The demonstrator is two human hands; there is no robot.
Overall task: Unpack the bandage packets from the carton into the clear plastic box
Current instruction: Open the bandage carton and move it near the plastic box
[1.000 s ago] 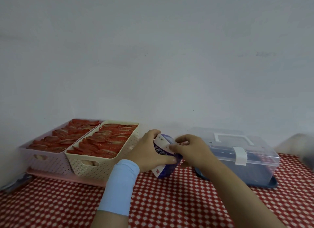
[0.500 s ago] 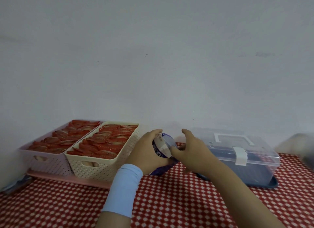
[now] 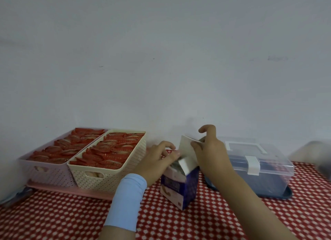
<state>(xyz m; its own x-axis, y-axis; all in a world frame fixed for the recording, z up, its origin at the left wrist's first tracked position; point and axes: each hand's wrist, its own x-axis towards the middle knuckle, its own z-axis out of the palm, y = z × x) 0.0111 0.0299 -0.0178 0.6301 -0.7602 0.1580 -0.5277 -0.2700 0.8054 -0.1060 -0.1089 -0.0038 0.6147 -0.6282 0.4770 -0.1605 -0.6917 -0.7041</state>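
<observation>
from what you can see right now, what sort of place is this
Likely a home or small workroom packing table: a red checked tablecloth against a bare white wall, a cream basket and a pale pink basket full of red packets, and a clear plastic box beside the carton.

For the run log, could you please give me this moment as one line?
stage: opening carton | left hand: grips carton top | right hand: pinches raised flap | clear plastic box: lid shut
</observation>
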